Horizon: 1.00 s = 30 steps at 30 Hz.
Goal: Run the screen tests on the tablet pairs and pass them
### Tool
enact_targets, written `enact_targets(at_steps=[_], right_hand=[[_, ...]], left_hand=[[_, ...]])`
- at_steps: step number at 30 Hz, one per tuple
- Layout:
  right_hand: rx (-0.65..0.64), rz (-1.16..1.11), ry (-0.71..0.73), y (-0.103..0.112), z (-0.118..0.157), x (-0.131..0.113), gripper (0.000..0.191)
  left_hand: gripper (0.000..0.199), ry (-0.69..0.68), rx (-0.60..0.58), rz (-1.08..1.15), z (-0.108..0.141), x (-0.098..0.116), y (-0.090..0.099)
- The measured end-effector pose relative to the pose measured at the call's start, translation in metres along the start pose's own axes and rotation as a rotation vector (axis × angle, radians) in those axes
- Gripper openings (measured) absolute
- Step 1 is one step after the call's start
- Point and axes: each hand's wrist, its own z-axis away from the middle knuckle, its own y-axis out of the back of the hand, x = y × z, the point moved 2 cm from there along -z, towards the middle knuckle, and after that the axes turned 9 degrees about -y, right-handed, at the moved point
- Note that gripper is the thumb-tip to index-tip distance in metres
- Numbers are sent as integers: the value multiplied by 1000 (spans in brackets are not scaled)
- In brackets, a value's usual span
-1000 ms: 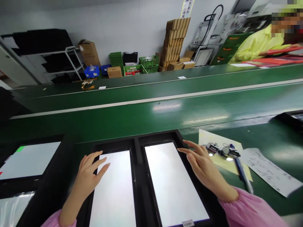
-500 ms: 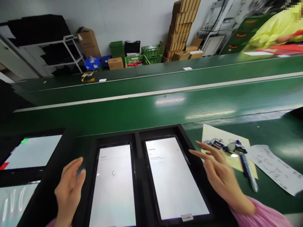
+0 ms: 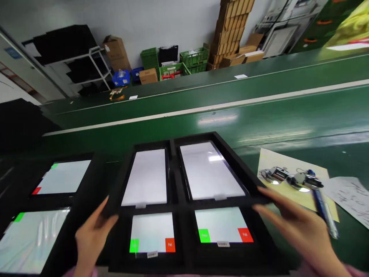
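Note:
A black tray (image 3: 173, 177) lies on the bench and holds several screens. Its two upper screens (image 3: 144, 177) are plain white. Its two lower screens (image 3: 152, 232) show a green Pass button and a red Fail button. My left hand (image 3: 93, 240), slightly blurred, grips the tray's left edge. My right hand (image 3: 294, 223) reaches in from the right, its fingers on the tray's right edge. Part of the tray's bottom edge is out of sight behind my hands and the picture's edge.
A second black tray (image 3: 63, 177) with lit screens sits to the left. On the right, two chrome parts (image 3: 300, 181) and a pen (image 3: 324, 204) lie on yellow paper (image 3: 288, 192), beside a handwritten sheet (image 3: 350, 196). Green bench surfaces (image 3: 201, 115) stretch ahead. A co-worker's yellow sleeve (image 3: 346, 27) shows top right.
My hands have moved from above the screens to the tray's sides. The view has shifted, bringing the lower Pass/Fail screens into sight. The upper screens no longer show the Internet page.

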Motion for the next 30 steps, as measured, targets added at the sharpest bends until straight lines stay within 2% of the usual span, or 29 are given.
enact_targets(at_steps=[2, 5, 8, 10, 13, 16, 18, 21, 23, 27, 30], right_hand=[[-35, -73, 12, -15, -61, -25, 65], [-75, -113, 39, -56, -138, -49, 56], [-88, -86, 39, -96, -187, -59, 38], [-108, -48, 46, -110, -204, -60, 30], [-108, 11, 86, -110, -206, -58, 28], [-80, 58, 179, -96, -186, -59, 28], [-107, 89, 269, -90, -166, -63, 26], [-197, 145, 382, -91, -137, -74, 25], [-238, 181, 414, -97, -124, -81, 28], [-258, 224, 406, -105, -112, -91, 35], [-256, 233, 404, -101, -106, -93, 36]], left_hand=[[65, -42, 0, 251, -57, 29, -34], [58, -97, -5, 362, -130, 58, -92], [42, -118, -77, 383, -175, 65, -139], [34, -136, -141, 362, -188, 62, -155], [34, -194, -196, 295, -186, 54, -157], [37, -299, -190, 220, -166, 53, -141], [36, -388, -203, 174, -146, 59, -128], [29, -526, -279, 107, -115, 76, -115], [25, -599, -349, 66, -98, 92, -114], [21, -684, -473, -24, -76, 120, -123], [24, -748, -525, -147, -68, 135, -130]])
